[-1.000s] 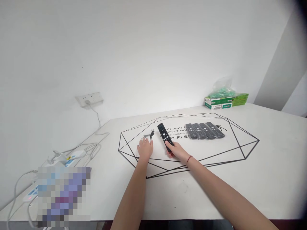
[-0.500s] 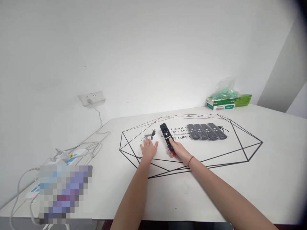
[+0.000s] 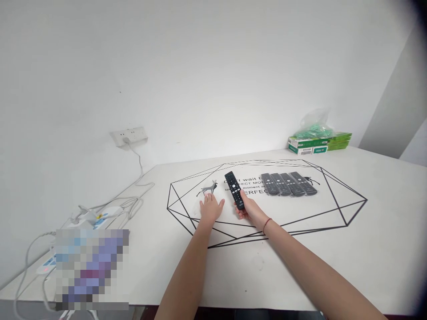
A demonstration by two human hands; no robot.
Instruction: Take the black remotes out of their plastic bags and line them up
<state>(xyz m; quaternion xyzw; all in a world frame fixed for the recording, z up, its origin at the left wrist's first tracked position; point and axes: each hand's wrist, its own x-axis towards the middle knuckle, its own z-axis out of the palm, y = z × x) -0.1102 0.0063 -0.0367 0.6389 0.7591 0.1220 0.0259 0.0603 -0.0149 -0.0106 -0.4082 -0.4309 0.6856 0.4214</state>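
Observation:
A black remote control is gripped near its lower end by my right hand, its button side facing up and its far end tilted a little left. My left hand is open, palm down with fingers spread, just left of the remote and by the printed deer. To the right, several more dark remotes lie side by side in a row; they look wrapped in clear film. The fingers under the held remote are partly hidden.
Green and white boxes with a clear plastic bag on top stand at the back right of the white table. At left lie power strips and tangled cables. A wall socket has a plug in it.
My left hand has shifted slightly right, closer to the remote. My right hand still holds the remote, nearly in the same place. The view has moved a touch.

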